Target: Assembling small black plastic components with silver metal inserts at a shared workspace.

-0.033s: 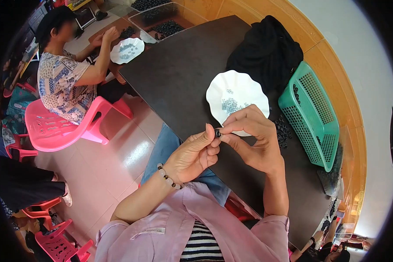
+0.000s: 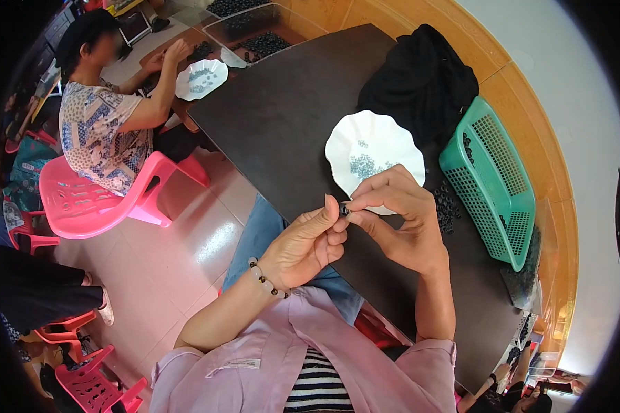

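- At the center of the frame, a person's left hand grips a small black piece between its raised thumb and curled fingers.
- The right hand, just right of center, pinches the same piece at its right side, thumb and forefinger brought together at the tips; finer detail is too small to make out.
- A bracelet of pale and dark beads circles the left wrist, below a pink shirt's rolled cuff in the lower part of the frame.
- Beyond the hands, a white scalloped plate holds tiny pale bits on a dark tabletop, its near edge partly covered by the right hand.
- Loose black pieces lie right of the plate, near a green perforated basket with a few dark pieces inside.
- Black cloth lies heaped at upper right, between plate and wall.
- At upper left, a co-worker in a patterned top sits on a pink plastic chair, both hands raised beside a second white plate.
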The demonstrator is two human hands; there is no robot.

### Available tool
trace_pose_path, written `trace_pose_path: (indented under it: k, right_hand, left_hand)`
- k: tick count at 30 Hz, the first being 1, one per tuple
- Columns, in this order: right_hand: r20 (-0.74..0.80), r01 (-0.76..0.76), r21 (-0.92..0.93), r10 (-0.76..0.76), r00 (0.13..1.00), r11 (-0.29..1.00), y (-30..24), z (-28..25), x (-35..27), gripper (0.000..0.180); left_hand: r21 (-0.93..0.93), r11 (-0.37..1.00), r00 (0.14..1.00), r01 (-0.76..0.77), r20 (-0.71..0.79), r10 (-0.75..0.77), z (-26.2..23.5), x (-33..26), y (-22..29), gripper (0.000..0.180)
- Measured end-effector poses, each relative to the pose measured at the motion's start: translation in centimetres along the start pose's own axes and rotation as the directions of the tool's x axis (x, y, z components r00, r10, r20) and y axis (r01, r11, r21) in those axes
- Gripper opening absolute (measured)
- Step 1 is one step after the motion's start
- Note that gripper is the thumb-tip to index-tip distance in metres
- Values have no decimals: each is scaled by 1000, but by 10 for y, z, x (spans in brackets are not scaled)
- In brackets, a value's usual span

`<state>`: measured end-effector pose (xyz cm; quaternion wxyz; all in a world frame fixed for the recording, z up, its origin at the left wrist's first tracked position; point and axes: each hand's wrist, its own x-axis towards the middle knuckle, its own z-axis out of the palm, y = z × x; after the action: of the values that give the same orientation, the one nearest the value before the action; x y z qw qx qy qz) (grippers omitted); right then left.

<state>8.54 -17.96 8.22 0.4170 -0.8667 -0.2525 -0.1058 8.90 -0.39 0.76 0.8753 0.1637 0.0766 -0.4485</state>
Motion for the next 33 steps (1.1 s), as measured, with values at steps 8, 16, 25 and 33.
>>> trace_pose_path:
  k: [8, 16, 25, 33]
  right_hand:
    - [13, 26, -49, -25, 1000, 998, -1, 17, -10, 25]
    - [91, -28, -1, 28, 995, 1000, -4, 12, -15, 23]
    - [161, -84, 15, 81, 984, 996, -9, 3, -63, 30]
    - [65, -105, 34, 102, 993, 994, -7, 1, -77, 30]
  left_hand:
    - [-16, 1000, 999, -10, 48, 11, -21, -8, -11, 32]
    - [-54, 998, 993, 39, 114, -33, -21, -8, -21, 47]
    - [127, 974, 977, 188, 78, -199, -27, -27, -43, 30]
    - [124, 954, 961, 274, 12, -277, -25, -23, -44, 22]
